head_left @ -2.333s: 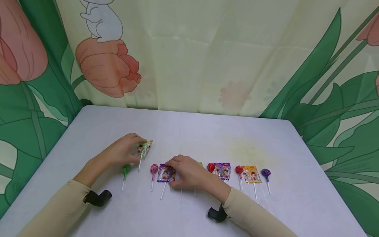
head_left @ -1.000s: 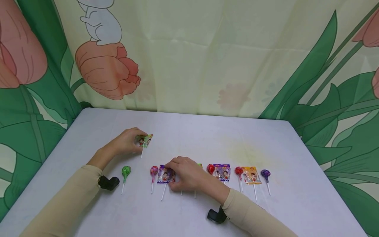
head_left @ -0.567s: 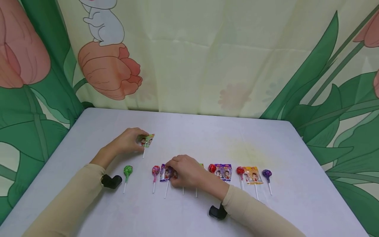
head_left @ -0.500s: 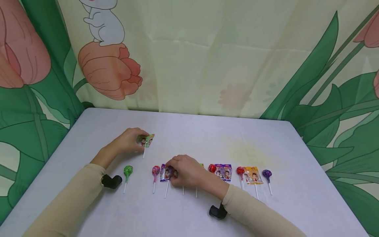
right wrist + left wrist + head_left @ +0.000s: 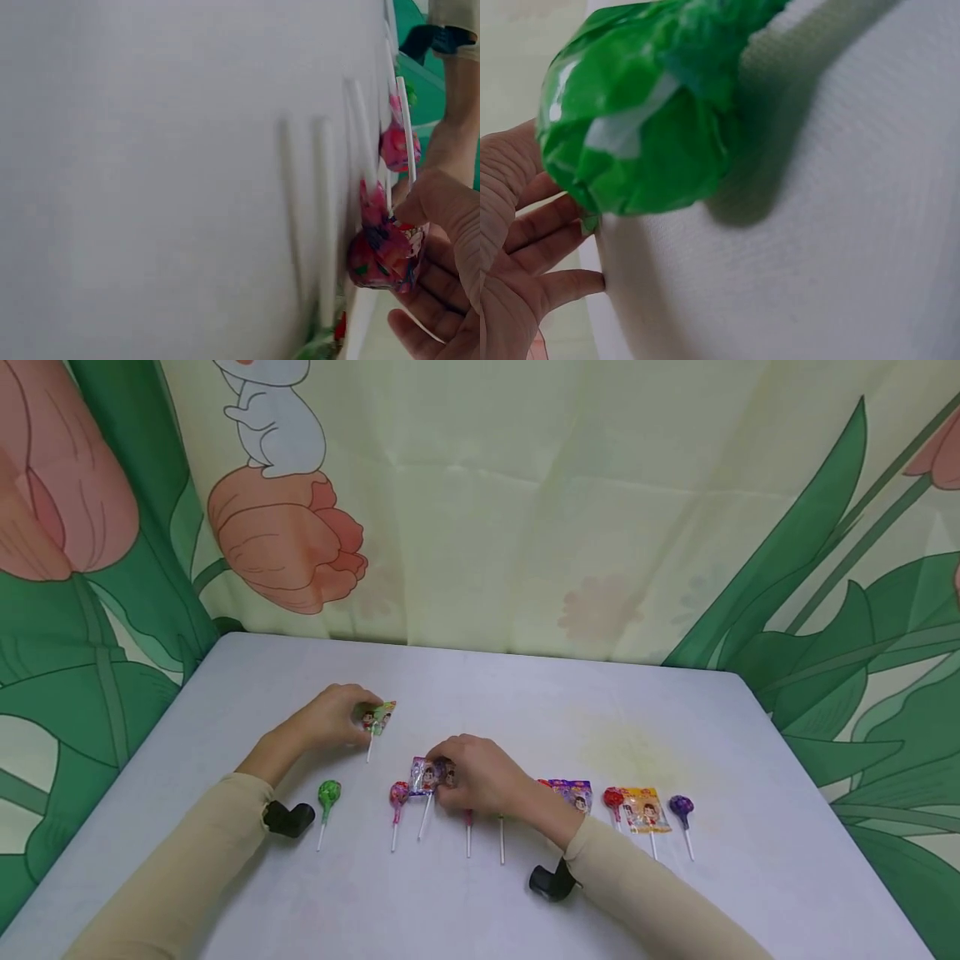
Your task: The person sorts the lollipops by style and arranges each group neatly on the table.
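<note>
My left hand [image 5: 337, 717] pinches a lollipop in a flat green wrapper [image 5: 381, 717], its white stick pointing down, over the left part of the table. A round green lollipop [image 5: 328, 793] lies nearer me; it looms large in the left wrist view, in front of the fingers. With thumb and fingers my right hand [image 5: 486, 783] grips a lollipop in a flat purple wrapper [image 5: 424, 773], close beside a round pink lollipop [image 5: 398, 793]. Under the right hand, two lollipop sticks poke out, their heads hidden; the right wrist view shows a pink-wrapped head [image 5: 375, 259] by the fingertips.
Right of the right hand lie a second purple-wrapped lollipop [image 5: 576, 793], a round red one [image 5: 613, 797], an orange-wrapped one [image 5: 647, 810] and a round dark purple one [image 5: 682, 807]. They form a row on the white table [image 5: 480, 693]. A printed curtain [image 5: 480, 527] hangs behind.
Since the earliest frame my left hand has carried the green-wrapped lollipop away from the round green one. Lately my right hand has shifted toward the table's far side with the purple-wrapped lollipop.
</note>
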Motion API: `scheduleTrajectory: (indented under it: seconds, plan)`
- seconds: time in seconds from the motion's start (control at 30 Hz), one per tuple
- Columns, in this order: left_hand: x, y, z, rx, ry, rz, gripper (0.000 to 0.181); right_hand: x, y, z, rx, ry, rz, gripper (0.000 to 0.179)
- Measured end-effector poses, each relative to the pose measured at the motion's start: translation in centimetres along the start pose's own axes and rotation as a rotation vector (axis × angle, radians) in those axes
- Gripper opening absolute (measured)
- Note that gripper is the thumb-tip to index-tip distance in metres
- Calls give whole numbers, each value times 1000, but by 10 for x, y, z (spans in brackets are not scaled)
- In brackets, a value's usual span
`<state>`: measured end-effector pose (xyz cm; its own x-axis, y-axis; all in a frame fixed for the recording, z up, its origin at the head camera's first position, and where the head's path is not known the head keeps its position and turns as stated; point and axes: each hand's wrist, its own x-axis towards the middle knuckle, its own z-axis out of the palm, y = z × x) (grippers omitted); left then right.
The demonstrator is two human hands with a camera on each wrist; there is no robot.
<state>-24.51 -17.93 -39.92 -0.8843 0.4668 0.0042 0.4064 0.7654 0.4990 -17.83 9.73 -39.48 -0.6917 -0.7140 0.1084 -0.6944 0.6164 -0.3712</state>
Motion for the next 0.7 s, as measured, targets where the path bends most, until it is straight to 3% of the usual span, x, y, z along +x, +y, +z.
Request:
scheduleTrajectory:
  seconds: [0.47, 0.7]
  plan:
    - [4, 5, 0, 32, -32, -24, 57, 41, 18, -10, 6, -9, 89, 43]
    - [2, 3, -5, 25, -58, -49, 58, 61, 29, -10, 40, -13, 90, 42]
